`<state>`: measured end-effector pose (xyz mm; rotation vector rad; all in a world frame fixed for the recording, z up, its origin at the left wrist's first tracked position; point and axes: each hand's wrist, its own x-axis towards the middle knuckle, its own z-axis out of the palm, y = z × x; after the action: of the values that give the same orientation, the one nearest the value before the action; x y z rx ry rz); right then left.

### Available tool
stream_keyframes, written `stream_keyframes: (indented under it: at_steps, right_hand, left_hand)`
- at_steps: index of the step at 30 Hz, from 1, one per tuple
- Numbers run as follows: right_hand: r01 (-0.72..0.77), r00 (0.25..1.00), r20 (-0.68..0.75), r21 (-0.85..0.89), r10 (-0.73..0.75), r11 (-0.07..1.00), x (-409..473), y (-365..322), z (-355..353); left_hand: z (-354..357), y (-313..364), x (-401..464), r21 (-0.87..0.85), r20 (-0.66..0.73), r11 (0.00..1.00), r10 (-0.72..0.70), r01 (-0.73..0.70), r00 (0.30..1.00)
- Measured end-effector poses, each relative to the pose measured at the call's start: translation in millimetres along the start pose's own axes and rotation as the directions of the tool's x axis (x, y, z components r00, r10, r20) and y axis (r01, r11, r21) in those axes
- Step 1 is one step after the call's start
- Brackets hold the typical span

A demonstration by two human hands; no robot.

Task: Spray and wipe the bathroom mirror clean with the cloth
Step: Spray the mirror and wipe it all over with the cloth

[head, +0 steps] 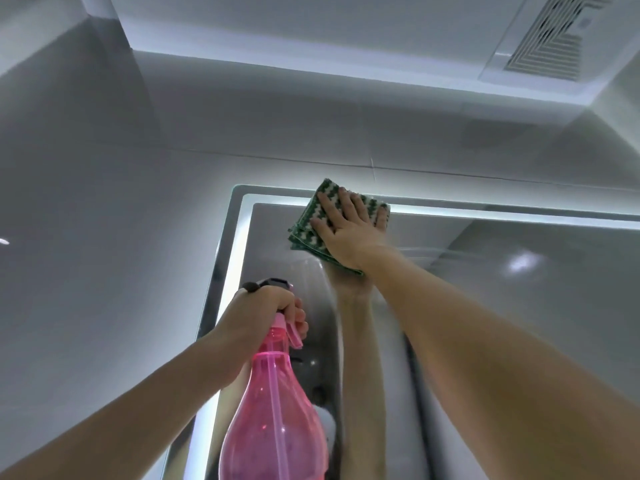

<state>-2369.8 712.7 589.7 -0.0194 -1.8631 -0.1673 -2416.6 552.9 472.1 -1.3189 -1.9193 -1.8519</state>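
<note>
Wiping spot: green-and-white cloth (311, 223) is folded and flat against the mirror (485, 271), right up near its top edge by the lit strip
Right hand (346, 230): palm down on the cloth, fingers spread wide, pressing it to the glass
Left hand (266, 313): wrapped tight round the neck of a pink spray bottle (273, 410), lower left, close to the mirror's left edge
Glass: wet-looking streak just below the cloth
Overhead: ceiling vent (554, 39), top right
</note>
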Motion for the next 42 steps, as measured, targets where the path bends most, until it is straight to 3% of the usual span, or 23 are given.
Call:
stream_keyframes:
  at_steps: [3, 7, 11, 18, 23, 28, 32, 37, 42]
  right_hand:
    - [-0.023, 1.000, -0.006, 0.009, 0.023, 1.000, -7, 10, 1]
    - [-0.083, 0.996, -0.019, 0.044, 0.084, 0.996, -29, 21, 3]
    - [-0.087, 0.996, -0.002, 0.063, 0.088, 0.994, -58, 25, 9]
    - [-0.025, 0.999, 0.032, 0.027, 0.024, 0.999, -130, 30, 26]
    - [0.040, 0.998, 0.044, 0.020, -0.040, 0.999, -185, 36, 40]
    - [0.101, 0.995, 0.001, -0.020, -0.101, 0.995, -237, 46, 57]
    - [0.063, 0.998, 0.006, -0.023, -0.063, 0.998, -255, 47, 65]
    - [0.031, 0.998, 0.053, -0.012, -0.031, 0.999, -266, 43, 62]
    - [0.070, 0.997, 0.018, -0.075, -0.069, 0.995, -307, 49, 72]
  left_hand:
    - [15, 20, -15, -0.169, -0.110, 0.982, 0.068, -0.086, 0.992]
    - [24, 20, -23, -0.231, -0.122, 0.964, 0.103, -0.129, 0.987]
    - [27, 16, -28, -0.178, -0.182, 0.972, 0.122, -0.155, 0.976]
    - [34, -10, -51, -0.198, -0.146, 0.980, -0.054, 0.024, 0.988]
    - [27, -73, -83, -0.122, -0.235, 0.987, -0.134, 0.108, 0.963]
    - [46, -116, -105, -0.156, -0.201, 0.977, -0.177, 0.147, 0.964]
    - [95, -123, -124, -0.364, -0.076, 0.924, -0.153, 0.115, 0.985]
    - [127, -124, -145, -0.299, -0.178, 0.953, -0.114, 0.056, 0.977]
    - [116, -125, -162, -0.292, -0.095, 0.952, -0.128, 0.095, 0.987]
